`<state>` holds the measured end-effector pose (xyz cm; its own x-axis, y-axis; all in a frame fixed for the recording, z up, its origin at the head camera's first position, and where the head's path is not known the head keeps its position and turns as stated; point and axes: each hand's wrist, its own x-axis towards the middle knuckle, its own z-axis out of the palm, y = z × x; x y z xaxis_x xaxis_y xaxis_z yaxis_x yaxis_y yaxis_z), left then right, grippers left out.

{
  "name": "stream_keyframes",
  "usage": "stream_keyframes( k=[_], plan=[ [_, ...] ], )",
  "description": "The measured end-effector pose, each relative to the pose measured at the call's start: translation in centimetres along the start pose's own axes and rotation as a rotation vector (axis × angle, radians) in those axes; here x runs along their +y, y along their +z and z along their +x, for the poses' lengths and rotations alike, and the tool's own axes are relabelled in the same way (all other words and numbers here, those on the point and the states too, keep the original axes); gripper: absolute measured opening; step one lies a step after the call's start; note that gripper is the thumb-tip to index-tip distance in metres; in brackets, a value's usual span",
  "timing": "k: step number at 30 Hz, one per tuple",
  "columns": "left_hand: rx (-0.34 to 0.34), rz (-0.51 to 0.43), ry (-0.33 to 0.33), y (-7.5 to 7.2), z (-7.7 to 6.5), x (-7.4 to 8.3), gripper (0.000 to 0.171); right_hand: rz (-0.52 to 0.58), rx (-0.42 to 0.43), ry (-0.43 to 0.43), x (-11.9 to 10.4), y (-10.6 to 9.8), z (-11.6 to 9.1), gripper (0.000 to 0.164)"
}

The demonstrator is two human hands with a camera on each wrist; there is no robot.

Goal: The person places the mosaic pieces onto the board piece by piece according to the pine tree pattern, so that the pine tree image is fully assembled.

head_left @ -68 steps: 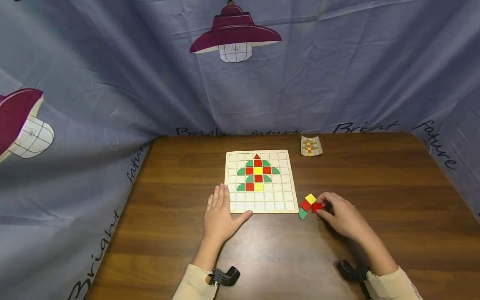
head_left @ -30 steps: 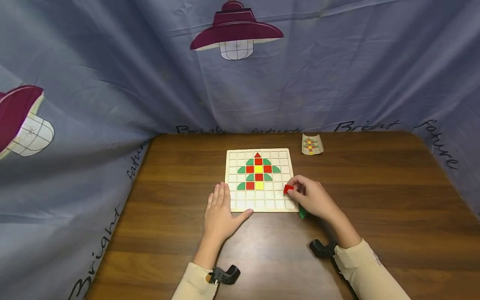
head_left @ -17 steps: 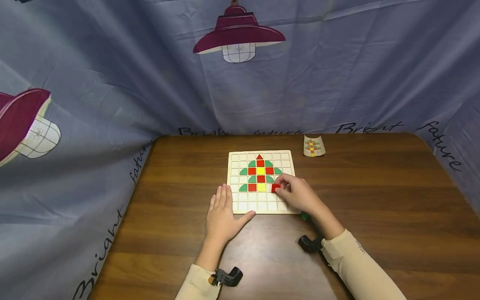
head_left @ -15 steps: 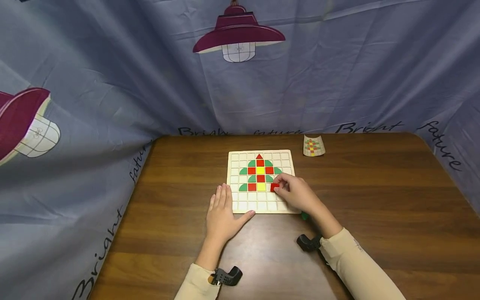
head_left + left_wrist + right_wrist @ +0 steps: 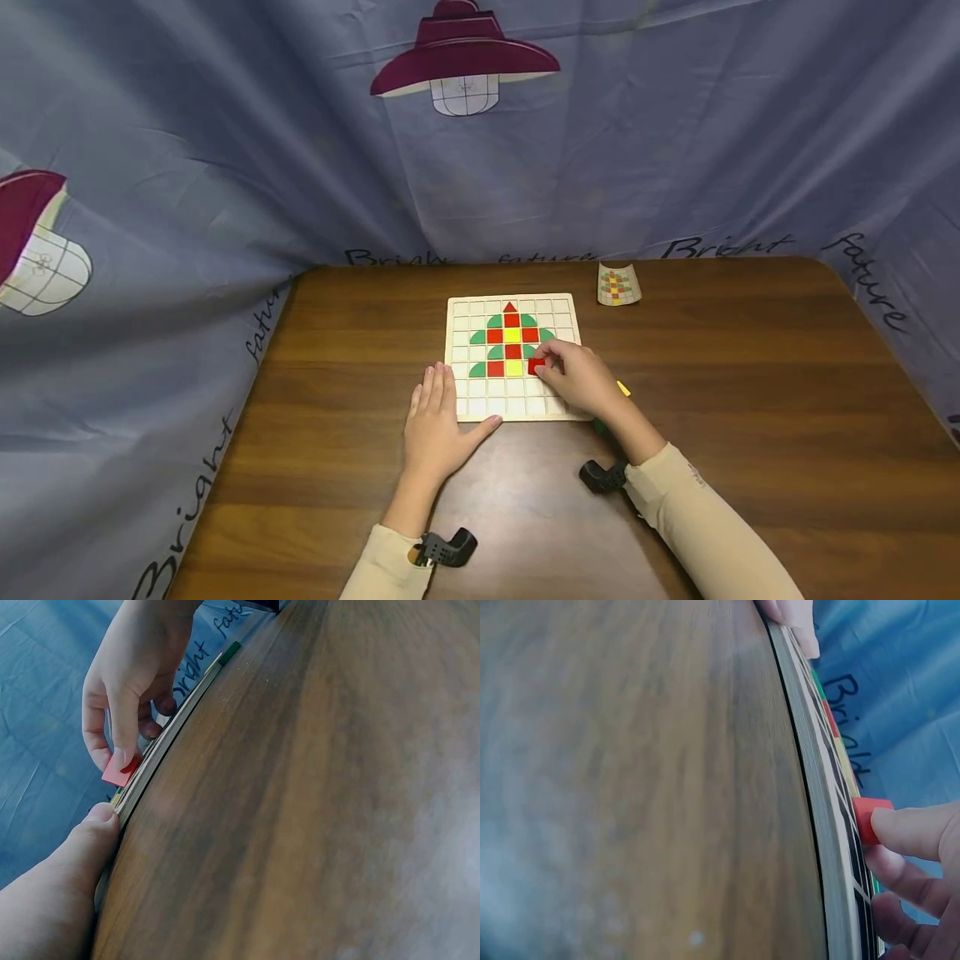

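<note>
A pale wooden grid board (image 5: pixel 480 408) lies on the table, with red, yellow and green tiles forming a tree shape in its cells. My right hand (image 5: pixel 577 377) pinches a red square tile (image 5: pixel 536 367) between thumb and index finger, right of the lower yellow tile (image 5: pixel 513 368). In the right wrist view the held red tile (image 5: pixel 866 817) stands tilted with its lower edge at the board's surface. My left hand (image 5: pixel 435 421) rests with fingers straight along the board's left edge, its thumb at the front edge.
Partly hidden under my right forearm, a yellow tile (image 5: pixel 623 388) and a green tile (image 5: pixel 600 426) lie right of the board. A small curled card (image 5: pixel 618 285) with a printed tree pattern is at the back of the table. A blue curtain (image 5: pixel 637 167) hangs behind.
My right hand has picked up a red tile from the loose group at the right and carried it left over the board, beside the yellow tile. My left hand has stayed put.
</note>
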<state>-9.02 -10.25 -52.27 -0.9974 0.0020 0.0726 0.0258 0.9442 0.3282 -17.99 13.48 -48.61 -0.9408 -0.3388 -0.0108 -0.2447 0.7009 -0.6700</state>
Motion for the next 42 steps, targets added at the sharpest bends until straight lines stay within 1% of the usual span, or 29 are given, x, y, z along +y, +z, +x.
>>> stream_keyframes(
  k=[4, 8, 13, 17, 20, 24, 34, 42],
  plan=[
    [-0.002, -0.011, 0.001, -0.25, 0.08, -0.13, 0.116, -0.016, 0.02, -0.005, -0.3, 0.19, 0.36, 0.009],
    [-0.014, -0.016, -0.003, -0.18, 0.14, -0.01, 0.116, -0.038, 0.032, -0.009, -0.33, 0.24, 0.38, 0.011],
    [-0.017, -0.008, -0.006, -0.2, 0.06, -0.09, 0.116, -0.055, 0.027, -0.011, -0.38, 0.42, 0.4, 0.01],
    [-0.028, -0.008, -0.001, -0.01, 0.07, 0.13, 0.116, -0.048, 0.029, -0.012, -0.08, 0.36, 0.12, 0.01],
    [-0.025, -0.012, 0.0, -0.02, 0.11, 0.2, 0.116, -0.043, 0.035, -0.017, -0.01, 0.33, 0.08, 0.013],
    [-0.022, -0.005, -0.013, -0.19, 0.05, 0.15, 0.117, -0.037, 0.025, -0.023, -0.15, 0.32, 0.14, 0.015],
    [-0.014, -0.006, -0.003, -0.32, -0.03, 0.14, 0.117, -0.012, 0.023, -0.028, -0.19, 0.21, 0.05, 0.016],
    [-0.01, -0.001, -0.003, -0.29, -0.09, 0.11, 0.117, -0.025, 0.025, -0.028, -0.05, 0.39, 0.0, 0.014]
  ],
)
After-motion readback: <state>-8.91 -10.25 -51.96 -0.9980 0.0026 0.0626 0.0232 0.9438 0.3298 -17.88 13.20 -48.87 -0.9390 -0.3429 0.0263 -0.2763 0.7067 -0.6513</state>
